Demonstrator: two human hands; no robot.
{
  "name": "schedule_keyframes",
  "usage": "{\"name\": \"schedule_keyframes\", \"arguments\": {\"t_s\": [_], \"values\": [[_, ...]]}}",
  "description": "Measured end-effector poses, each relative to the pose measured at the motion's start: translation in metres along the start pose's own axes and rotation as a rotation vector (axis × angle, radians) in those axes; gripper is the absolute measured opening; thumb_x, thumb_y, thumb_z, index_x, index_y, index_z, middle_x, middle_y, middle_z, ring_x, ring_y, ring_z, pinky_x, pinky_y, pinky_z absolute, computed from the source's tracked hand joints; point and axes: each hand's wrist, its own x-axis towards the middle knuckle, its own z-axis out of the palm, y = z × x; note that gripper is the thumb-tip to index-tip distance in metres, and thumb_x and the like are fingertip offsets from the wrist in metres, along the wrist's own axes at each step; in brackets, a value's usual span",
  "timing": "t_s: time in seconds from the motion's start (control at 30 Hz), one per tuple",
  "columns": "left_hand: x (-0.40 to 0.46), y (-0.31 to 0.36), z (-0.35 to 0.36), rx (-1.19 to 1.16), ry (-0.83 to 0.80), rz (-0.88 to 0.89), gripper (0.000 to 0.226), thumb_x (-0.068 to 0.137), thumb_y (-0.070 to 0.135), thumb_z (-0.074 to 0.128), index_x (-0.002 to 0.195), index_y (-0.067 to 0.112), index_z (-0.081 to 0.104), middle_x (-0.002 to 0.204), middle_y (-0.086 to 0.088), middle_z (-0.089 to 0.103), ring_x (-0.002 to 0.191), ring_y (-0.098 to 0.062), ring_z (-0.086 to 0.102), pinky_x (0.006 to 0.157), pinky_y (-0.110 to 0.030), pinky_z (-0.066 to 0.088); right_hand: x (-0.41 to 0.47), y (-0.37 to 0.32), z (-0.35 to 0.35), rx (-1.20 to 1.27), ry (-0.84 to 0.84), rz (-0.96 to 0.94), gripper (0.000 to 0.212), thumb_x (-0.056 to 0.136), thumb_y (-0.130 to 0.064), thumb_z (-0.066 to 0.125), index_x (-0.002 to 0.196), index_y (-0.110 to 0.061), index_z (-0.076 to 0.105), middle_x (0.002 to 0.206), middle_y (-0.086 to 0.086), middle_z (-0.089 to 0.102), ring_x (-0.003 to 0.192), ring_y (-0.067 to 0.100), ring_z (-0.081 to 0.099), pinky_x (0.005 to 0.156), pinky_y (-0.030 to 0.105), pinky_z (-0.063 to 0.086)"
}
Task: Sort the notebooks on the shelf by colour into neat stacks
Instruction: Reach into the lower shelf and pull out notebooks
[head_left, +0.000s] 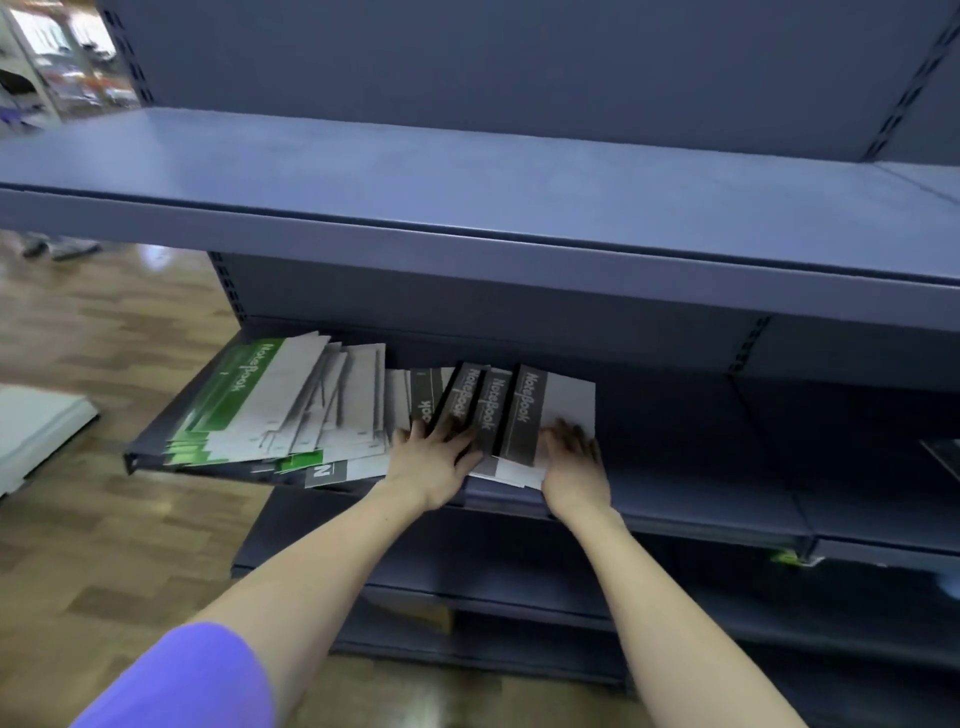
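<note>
**Mia:** Where are the notebooks?

**Sam:** They lie on the dark blue shelf (675, 499), the second one down, under a big shelf (467, 171) with nothing on it. On the left side is a messy, fanned-out pile of green notebooks (244, 395). You can read "NoteBook" on the top one. Some white ones are mixed in with them.

**Mia:** And the dark ones?

**Sam:** The grey notebooks (524, 410) lie just to the right of the green pile. They overlap like cards, and their near edges stick out a bit over the front of the shelf.

**Mia:** What are the hands doing?

**Sam:** The left hand (434, 454) lies flat on the left side of the grey notebooks, with its fingers spread out. The right hand (574, 460) rests on the white part of the notebook farthest right. Its fingers bend a little over the cover. It is blurry, so I cannot tell if it pinches the cover.

**Mia:** Anything else?

**Sam:** A purple sleeve (192, 680) shows at the bottom left. The floor (104, 545) looks like wood. A white thing (36, 431) sits at the far left.
</note>
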Motion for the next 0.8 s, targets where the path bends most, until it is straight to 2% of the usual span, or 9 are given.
{"name": "schedule_keyframes", "arguments": {"t_s": [0.1,0.17,0.23,0.3,0.4,0.53,0.6,0.67,0.8], "values": [[0.002,0.008,0.000,0.021,-0.025,-0.015,0.049,0.103,0.054,0.021,0.152,0.047,0.027,0.162,0.001,0.023,0.141,-0.043,0.026,0.108,-0.052,0.025,-0.010,0.012,-0.002,-0.013,0.016,0.037,0.063,0.094,0.001,0.041,0.153,-0.016,0.028,0.166,0.007,0.014,0.153,0.029,0.008,0.124,0.041,0.009],[0.003,0.012,-0.001,0.007,-0.036,-0.012,0.048,0.105,0.047,0.023,0.153,0.042,0.027,0.164,-0.002,0.019,0.144,-0.044,0.020,0.113,-0.055,0.020,-0.019,0.010,-0.002,-0.009,0.024,0.067,0.066,0.093,0.004,0.040,0.155,-0.012,0.024,0.166,0.010,0.011,0.154,0.030,0.005,0.125,0.039,0.005],[0.003,0.017,0.001,0.014,0.013,0.097,0.049,0.105,0.031,0.032,0.155,0.030,0.029,0.166,-0.003,0.014,0.151,-0.037,0.009,0.121,-0.052,0.009,-0.026,0.003,0.000,-0.020,0.060,0.061,0.068,0.093,0.006,0.039,0.156,-0.011,0.022,0.166,0.011,0.012,0.154,0.029,0.007,0.125,0.036,0.007],[0.001,0.026,0.006,0.005,0.048,0.226,0.057,0.101,0.014,0.042,0.156,0.018,0.028,0.166,-0.004,0.013,0.153,-0.028,0.003,0.124,-0.042,0.003,-0.033,-0.003,0.002,-0.025,0.101,0.021,0.067,0.092,0.006,0.041,0.154,-0.016,0.027,0.162,0.011,0.022,0.150,0.029,0.017,0.123,0.037,0.014],[-0.004,0.034,0.011,-0.059,0.064,0.237,0.064,0.096,0.007,0.049,0.155,0.011,0.026,0.164,-0.009,0.022,0.152,-0.025,0.016,0.120,-0.033,0.016,-0.039,-0.003,-0.002,0.000,0.048,-0.011,0.075,0.088,0.010,0.044,0.154,-0.021,0.029,0.161,0.009,0.023,0.150,0.029,0.015,0.123,0.039,0.010],[-0.010,0.036,0.000,-0.124,0.104,0.258,0.042,0.096,0.024,0.047,0.138,0.020,0.050,0.140,-0.008,0.050,0.130,-0.031,0.045,0.097,-0.035,0.041,-0.039,0.000,-0.010,0.058,-0.074,0.000,0.082,0.082,0.002,0.055,0.155,-0.023,0.027,0.164,0.006,0.017,0.152,0.025,0.009,0.125,0.037,0.005],[-0.016,0.038,-0.006,-0.097,0.062,0.254,0.045,0.099,0.042,0.044,0.141,0.025,0.047,0.141,-0.007,0.049,0.129,-0.031,0.045,0.098,-0.037,0.041,-0.044,-0.003,-0.012,0.085,-0.103,0.027,0.085,0.079,-0.006,0.058,0.155,-0.024,0.026,0.164,0.005,0.017,0.152,0.024,0.010,0.125,0.036,0.006],[-0.020,0.037,-0.007,-0.060,0.016,0.247,0.054,0.099,0.053,0.044,0.146,0.027,0.042,0.146,-0.008,0.046,0.133,-0.032,0.042,0.103,-0.039,0.039,-0.052,-0.007,-0.012,0.087,-0.091,0.046,0.088,0.077,-0.005,0.059,0.156,-0.025,0.025,0.163,0.003,0.017,0.151,0.024,0.014,0.125,0.035,0.009],[-0.027,0.028,-0.005,0.032,0.043,0.298,0.068,0.093,0.057,0.055,0.148,0.023,0.038,0.143,-0.010,0.045,0.128,-0.032,0.045,0.098,-0.041,0.046,-0.067,-0.010,-0.009,0.086,-0.020,0.077,0.091,0.076,0.008,0.057,0.155,-0.026,0.027,0.160,-0.002,0.025,0.140,0.027,0.031,0.115,0.030,0.033]]}}
